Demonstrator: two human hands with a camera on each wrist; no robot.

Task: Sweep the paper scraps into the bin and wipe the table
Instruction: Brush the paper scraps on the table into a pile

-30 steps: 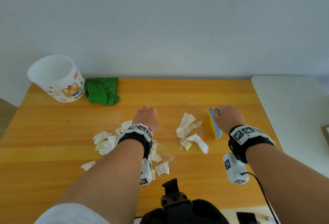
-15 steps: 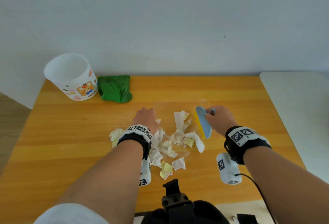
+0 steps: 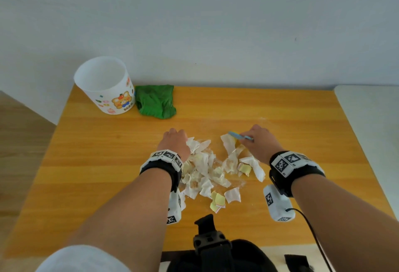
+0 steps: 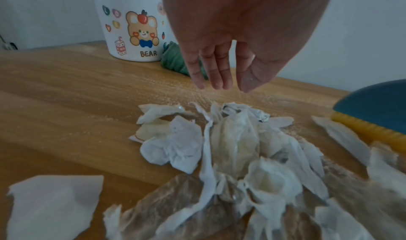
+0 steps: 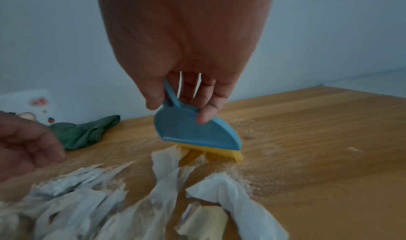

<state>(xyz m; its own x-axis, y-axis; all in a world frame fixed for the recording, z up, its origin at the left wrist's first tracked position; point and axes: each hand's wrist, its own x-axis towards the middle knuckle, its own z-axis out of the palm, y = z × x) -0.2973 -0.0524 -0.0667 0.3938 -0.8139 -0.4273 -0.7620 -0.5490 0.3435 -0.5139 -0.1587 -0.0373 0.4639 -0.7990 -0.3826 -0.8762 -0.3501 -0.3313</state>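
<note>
Head camera looks down on a wooden table [image 3: 86,163] with a heap of torn paper scraps [image 3: 205,170] in the middle. One left hand [image 3: 176,142] and one right hand [image 3: 262,142] sit on either side of the heap, like two walls, so the scraps stay bunched between them.

The right hand holds one small brush [image 5: 195,134] with a blue back and yellow bristles. Its thumb and fingers are wrapped round the thin blue handle, and one finger [image 5: 207,115] presses on the blue back. The bristles touch the table at the far right edge of the heap, right against a white scrap. I think it is held low like this so it can push the paper toward the other hand.

The left hand holds nothing. In its wrist view the fingers [image 4: 216,73] hang straight and close together, just above the far side of the heap. It looks ready to stop scraps from sliding away.

The scraps are too many and too crumpled to count well. Most are white, and a few are pale yellow. Fine crumbs or dust are spread on the wood around them.

One white bin [image 3: 105,86] with a bear picture stands at the far left corner, well away from the heap. It looks empty, so no paper is in it yet. One green cloth [image 3: 156,104] lies bunched just beside the bin. I guess it waits there for wiping.
</note>
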